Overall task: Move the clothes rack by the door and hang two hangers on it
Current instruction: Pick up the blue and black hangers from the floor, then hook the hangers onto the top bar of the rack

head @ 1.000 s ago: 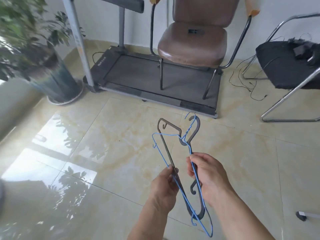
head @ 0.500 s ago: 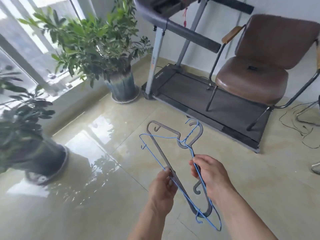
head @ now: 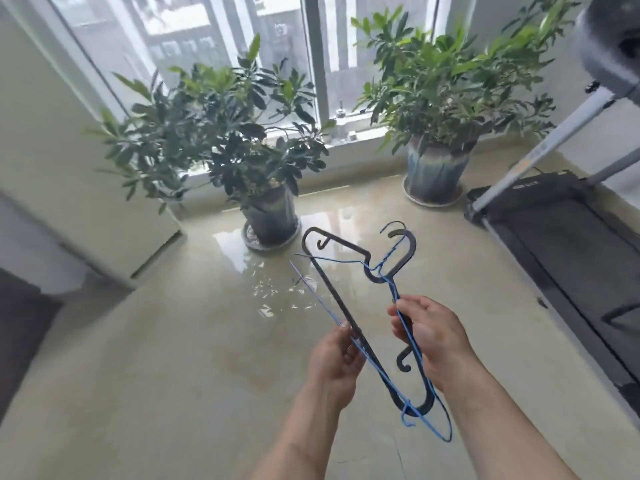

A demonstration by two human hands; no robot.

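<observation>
While both bare hands sit nearest, the left hand pinches the lower bars and the right hand curls its fingers round the upper arms of a dark plastic hanger and a thin blue wire hanger, held together above the glossy beige tile floor. Farther off stand two potted green plants by the window, a treadmill at right.

Glossy beige tile floor, two potted plants along its window edge, treadmill at right edge
</observation>
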